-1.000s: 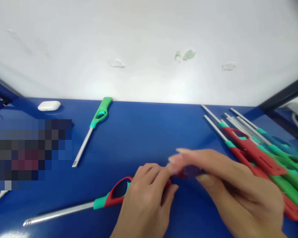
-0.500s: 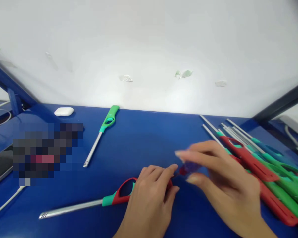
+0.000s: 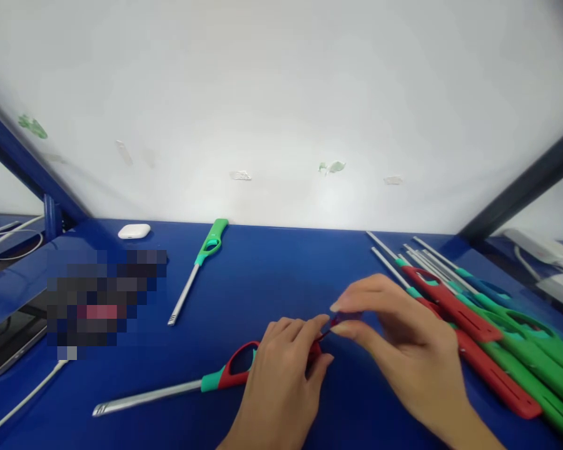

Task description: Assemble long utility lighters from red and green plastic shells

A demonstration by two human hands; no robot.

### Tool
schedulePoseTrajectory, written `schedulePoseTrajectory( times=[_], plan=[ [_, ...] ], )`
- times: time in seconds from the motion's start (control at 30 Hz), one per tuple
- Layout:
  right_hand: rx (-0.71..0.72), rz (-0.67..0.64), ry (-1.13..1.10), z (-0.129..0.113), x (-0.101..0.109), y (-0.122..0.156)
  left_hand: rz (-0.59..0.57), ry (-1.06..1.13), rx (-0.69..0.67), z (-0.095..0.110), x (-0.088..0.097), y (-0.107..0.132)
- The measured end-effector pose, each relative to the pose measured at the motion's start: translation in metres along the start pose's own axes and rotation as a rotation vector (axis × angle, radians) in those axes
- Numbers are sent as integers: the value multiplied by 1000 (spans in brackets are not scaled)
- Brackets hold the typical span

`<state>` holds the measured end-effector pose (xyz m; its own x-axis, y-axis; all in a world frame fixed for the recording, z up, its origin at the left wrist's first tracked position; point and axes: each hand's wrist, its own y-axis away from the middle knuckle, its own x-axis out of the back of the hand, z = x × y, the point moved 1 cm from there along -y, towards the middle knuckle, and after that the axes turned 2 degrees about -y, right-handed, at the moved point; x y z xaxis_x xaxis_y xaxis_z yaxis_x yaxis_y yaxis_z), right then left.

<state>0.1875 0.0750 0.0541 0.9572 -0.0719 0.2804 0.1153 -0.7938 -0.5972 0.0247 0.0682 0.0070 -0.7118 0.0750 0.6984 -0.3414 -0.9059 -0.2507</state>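
Under my left hand point(image 3: 286, 362), a red long-necked gas lighter point(image 3: 234, 369) is held down on the blue table, its silver barrel pointing left. The palm and fingers hide most of its handle. My right hand point(image 3: 394, 340) pinches a small screwdriver point(image 3: 334, 322) between thumb and fingertips. Its handle looks purple and red, mostly covered by the fingers, and the thin shaft runs down-left to the lighter's handle end by my left fingertips. Whether the tip sits in a screw, I cannot tell. Farther back lies a green gas lighter point(image 3: 211, 242), apart from both hands.
To the right is a pile of several red, green and blue gas lighters point(image 3: 497, 369). On the left are a white earphone case point(image 3: 134, 231), a blurred-out item, a phone or tablet point(image 3: 16, 350) and a white cable point(image 3: 25, 397). A white wall point(image 3: 281, 94) closes off the back.
My right hand has moved slightly left and steadied, its fingers closer together on the screwdriver near the lighter. My left hand keeps its hold. The camera view has tilted up a little.
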Motion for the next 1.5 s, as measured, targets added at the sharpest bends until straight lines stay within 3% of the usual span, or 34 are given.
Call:
schedulePoseTrajectory(
  times=[0.17,0.3,0.47,0.63,0.77,0.93,1.13,1.27,1.43,1.5],
  plan=[
    [-10,-112,46,-3,0,-2,-5,-6,20,-1,-1,1],
    [14,2,10,-4,-1,-2,-4,14,4,-3,-2,3],
    [29,-88,87,-6,-3,-3,-15,-23,-8,-7,-4,4],
    [76,-11,53,-5,-2,-3,-37,-24,-34,-9,-6,4],
    [38,-90,89,-6,0,-5,-42,-56,-47,-13,-9,4],
    [52,7,43,-8,1,-8,-47,-87,-87,-17,-12,4],
    [-23,-53,80,-5,1,-8,-31,-128,-100,-16,-13,4],
    [18,0,52,-5,0,-7,-44,-95,-84,-14,-10,4],
    [1,-155,73,-8,-1,-4,-48,-73,-75,-13,-8,4],
    [-6,-143,22,-7,-2,-3,-39,-72,-77,-12,-8,4]
  ],
)
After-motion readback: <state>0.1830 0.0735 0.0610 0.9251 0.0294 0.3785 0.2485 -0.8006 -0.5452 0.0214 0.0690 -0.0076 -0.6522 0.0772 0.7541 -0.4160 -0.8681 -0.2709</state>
